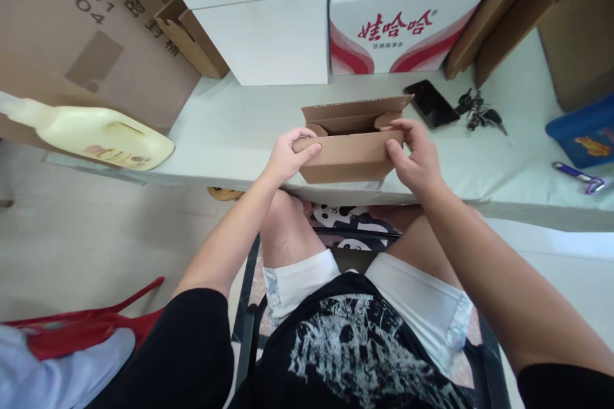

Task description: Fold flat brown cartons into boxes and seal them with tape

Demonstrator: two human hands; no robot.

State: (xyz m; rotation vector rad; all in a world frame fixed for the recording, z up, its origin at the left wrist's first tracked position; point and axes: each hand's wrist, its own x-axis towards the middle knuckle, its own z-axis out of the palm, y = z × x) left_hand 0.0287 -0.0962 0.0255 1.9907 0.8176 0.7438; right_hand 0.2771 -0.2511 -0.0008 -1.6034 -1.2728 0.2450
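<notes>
Between both hands I see a small brown cardboard box, tilted toward me near the table's front edge, with its top open and the back flap raised. Its inside is mostly in shadow. My left hand pinches the left end, thumb on the front panel and fingers curled over the side. At the right end, my right hand grips the box with the thumb on the front panel and fingers over the top corner.
Behind the box stand white cartons. A phone and keys lie to the right, with a purple-handled tool and a blue container farther over. A pale yellow jug and a large carton occupy the left.
</notes>
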